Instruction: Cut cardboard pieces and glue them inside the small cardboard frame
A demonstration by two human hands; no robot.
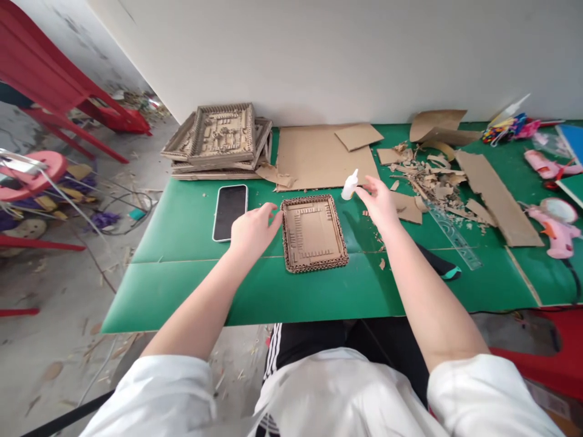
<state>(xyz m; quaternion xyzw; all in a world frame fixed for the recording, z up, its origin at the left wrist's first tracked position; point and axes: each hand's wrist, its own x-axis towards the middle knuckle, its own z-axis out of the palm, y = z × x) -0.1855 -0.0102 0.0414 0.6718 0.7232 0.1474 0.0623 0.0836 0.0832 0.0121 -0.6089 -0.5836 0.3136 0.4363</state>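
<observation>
Steadying the half-decorated cardboard frame [314, 232] at mid-desk [182, 285], the left hand [252, 230] rests open against its edge while the right hand [380, 203], apparently released, hovers beside the glue bottle [350, 185], more strips seemingly unglued.

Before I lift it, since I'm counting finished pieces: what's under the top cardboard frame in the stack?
Under the top cardboard frame lie more frames, edges fanned out on the green mat. Their count and faces are covered.

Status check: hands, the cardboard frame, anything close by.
Left hand open, fingertips at cardboard frame left edge. Right hand open, reaching at glue bottle, not gripping. Frame flat on green mat. Phone just left.
</observation>
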